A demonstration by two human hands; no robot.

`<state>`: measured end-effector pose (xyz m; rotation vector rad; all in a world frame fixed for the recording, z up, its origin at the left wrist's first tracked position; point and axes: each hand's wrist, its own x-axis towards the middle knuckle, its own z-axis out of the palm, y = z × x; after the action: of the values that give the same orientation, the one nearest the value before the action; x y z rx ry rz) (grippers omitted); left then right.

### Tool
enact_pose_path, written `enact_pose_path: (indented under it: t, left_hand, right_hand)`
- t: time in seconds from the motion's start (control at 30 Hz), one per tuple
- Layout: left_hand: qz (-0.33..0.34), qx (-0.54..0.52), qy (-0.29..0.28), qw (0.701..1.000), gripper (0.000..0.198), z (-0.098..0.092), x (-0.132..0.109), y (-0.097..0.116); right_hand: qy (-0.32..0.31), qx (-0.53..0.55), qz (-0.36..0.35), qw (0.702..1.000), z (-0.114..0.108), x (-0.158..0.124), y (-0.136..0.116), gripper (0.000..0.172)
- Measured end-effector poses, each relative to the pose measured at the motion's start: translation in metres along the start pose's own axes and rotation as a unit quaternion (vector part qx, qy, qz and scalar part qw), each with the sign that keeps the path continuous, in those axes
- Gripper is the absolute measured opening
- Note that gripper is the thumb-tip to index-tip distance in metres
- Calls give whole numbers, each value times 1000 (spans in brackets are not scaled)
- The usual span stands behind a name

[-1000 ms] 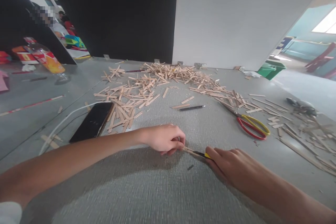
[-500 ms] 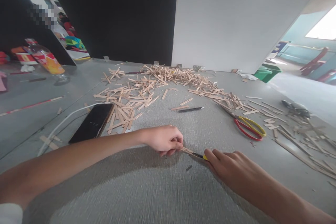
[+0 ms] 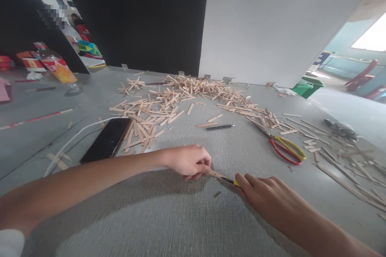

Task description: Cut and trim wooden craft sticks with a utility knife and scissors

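Pinched in my left hand (image 3: 190, 161) is a small wooden craft stick (image 3: 215, 174), its free end pointing right. My right hand (image 3: 259, 190) is closed around a yellow-handled utility knife (image 3: 237, 183). The dark blade reaches left and meets the end of the stick; the exact contact is too small to make out. A short dark sliver (image 3: 217, 194) lies on the grey surface just below. Beyond my hands rest a black pen (image 3: 220, 127) and a few loose craft sticks.
A large heap of craft sticks (image 3: 202, 88) spreads across the back. Red-and-yellow-handled scissors (image 3: 288, 149) lie at right, near cut strips (image 3: 340, 176) and a grey tool (image 3: 340, 128). At left are a phone (image 3: 105, 139) with a white cable (image 3: 70, 140) and a bottle (image 3: 57, 66).
Both hands keep almost the same place and grip, with the knife still at the stick. The whole view has shifted very slightly.
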<state>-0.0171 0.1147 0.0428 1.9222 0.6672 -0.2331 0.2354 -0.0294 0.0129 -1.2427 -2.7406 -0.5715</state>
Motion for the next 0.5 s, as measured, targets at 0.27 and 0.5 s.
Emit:
enact_pose_path:
  t: [0.27,0.5]
  left_hand:
    - [22,9,16,1000,21,4,-1,3]
    - [42,22,26,999,24,4,-1,1]
  right_hand:
    - [-7,-59,22,998,-16,8,-12,38]
    - [-75,-184,27,980,-14,17,-24,22]
